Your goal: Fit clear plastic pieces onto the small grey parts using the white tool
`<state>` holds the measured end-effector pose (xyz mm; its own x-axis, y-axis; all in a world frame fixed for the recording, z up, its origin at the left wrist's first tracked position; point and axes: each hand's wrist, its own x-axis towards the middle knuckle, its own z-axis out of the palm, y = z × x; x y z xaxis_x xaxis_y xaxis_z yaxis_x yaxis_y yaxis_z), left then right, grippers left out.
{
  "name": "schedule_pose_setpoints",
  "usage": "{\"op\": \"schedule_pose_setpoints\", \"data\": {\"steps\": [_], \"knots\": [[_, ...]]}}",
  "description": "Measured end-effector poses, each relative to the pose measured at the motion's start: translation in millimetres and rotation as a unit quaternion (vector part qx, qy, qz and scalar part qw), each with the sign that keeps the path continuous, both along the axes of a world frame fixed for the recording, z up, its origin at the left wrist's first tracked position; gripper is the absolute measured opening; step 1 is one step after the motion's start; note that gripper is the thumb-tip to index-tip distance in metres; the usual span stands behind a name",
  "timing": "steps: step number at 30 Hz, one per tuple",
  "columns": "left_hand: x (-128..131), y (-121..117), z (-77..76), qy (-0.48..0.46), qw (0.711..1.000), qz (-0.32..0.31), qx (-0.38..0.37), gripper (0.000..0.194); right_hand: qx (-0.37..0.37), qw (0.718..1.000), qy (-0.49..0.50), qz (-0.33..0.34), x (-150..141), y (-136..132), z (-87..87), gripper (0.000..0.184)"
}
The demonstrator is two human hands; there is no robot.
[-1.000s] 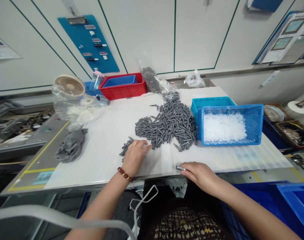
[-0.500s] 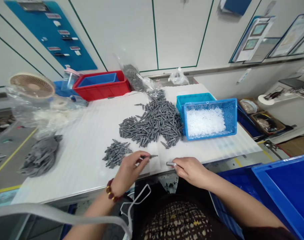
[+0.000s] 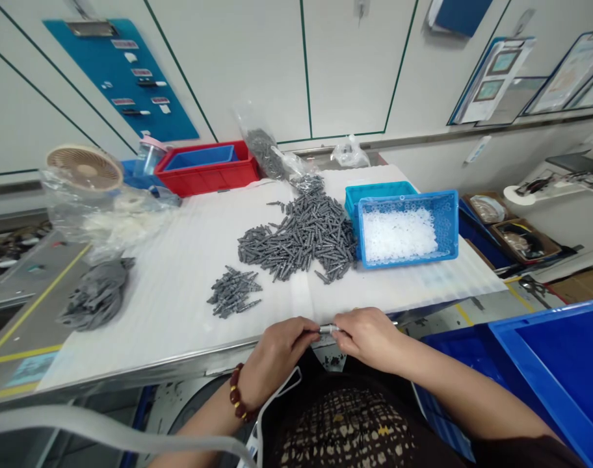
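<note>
My left hand [image 3: 277,351] and my right hand [image 3: 367,335] meet at the table's near edge, both pinched on a small grey pin [image 3: 327,329] with a metal end held between them. A large heap of grey pins [image 3: 301,237] lies in the middle of the white mat [image 3: 179,286]. A smaller group of grey pins [image 3: 233,292] lies nearer to me on the left. A blue basket of white rings [image 3: 404,231] stands to the right of the heap.
A red bin with a blue tray [image 3: 203,166], a small fan [image 3: 84,169] and plastic bags stand at the back left. Grey gloves [image 3: 99,296] lie at the mat's left edge. A big blue crate [image 3: 560,364] sits low at my right.
My left hand picked a grey pin from the small group and brought it back to the table edge, meeting the right hand's piece. The camera swung right and a little down.
</note>
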<state>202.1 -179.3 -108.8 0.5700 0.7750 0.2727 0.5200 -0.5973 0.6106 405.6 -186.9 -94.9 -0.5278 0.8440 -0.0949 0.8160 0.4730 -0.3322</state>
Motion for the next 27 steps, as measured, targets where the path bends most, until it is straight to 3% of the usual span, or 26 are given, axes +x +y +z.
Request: {"op": "schedule_pose_setpoints", "data": {"steps": [8,13,17,27], "knots": [[3.7,-7.9,2.8,0.002,1.000,-0.009,-0.004,0.016,0.013,0.998,0.003,-0.068,1.1,-6.0,-5.4,0.036],[0.7,-3.7,4.1,-0.019,0.999,-0.016,-0.026,0.021,-0.031,0.998,0.049,0.004,9.4,-4.9,0.5,0.015],[-1.3,-3.0,4.2,-0.032,0.998,-0.014,-0.050,0.022,-0.044,0.995,0.074,0.045,13.8,-3.0,-0.8,0.016],[0.5,-9.7,2.5,-0.034,0.997,-0.017,-0.072,0.020,-0.014,1.000,-0.004,-0.022,6.2,-2.5,-5.4,0.033]]}}
